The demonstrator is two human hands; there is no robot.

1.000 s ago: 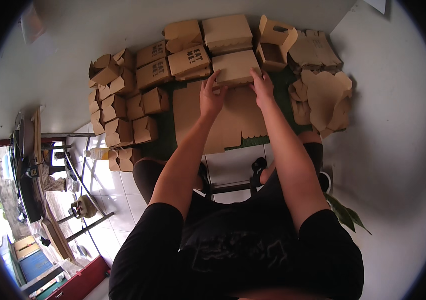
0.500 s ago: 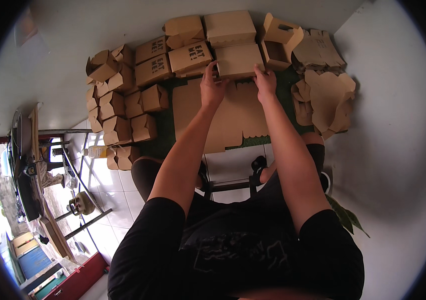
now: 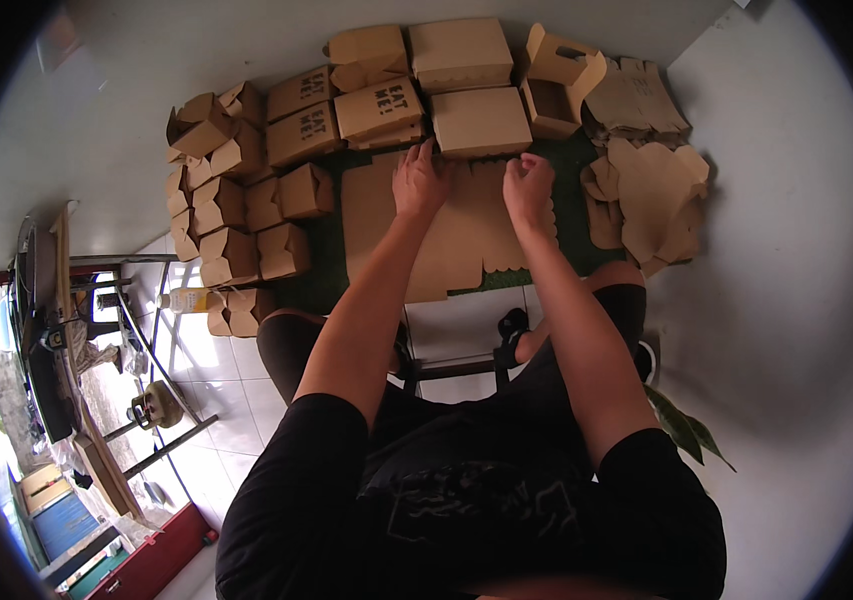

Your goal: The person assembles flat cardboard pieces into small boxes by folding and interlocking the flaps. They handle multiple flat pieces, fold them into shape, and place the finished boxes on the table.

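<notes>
A flat brown cardboard box blank [image 3: 376, 225] with scalloped edges lies on a green mat [image 3: 318, 245] in front of me. My left hand [image 3: 420, 182] is over its far left part, fingers stretched forward and holding nothing I can see. Near the blank's far right part, my right hand [image 3: 528, 190] has its fingers curled in; whatever they hold, if anything, is hidden. Just beyond both hands sits a plain closed cardboard box [image 3: 481, 120], apart from the fingers, with another plain box [image 3: 460, 52] behind it.
Printed closed boxes [image 3: 378, 108] stand left of the plain ones, and several small folded boxes [image 3: 226, 205] are piled farther left. An open box with a handle hole [image 3: 554, 95] stands at the back right, beside stacked flat blanks [image 3: 638, 100] and loose unfolded cartons [image 3: 661, 195].
Both hands have let go of the plain closed box and drawn back toward me over the flat blank. The right fingers have curled in; the box stays in the back row.
</notes>
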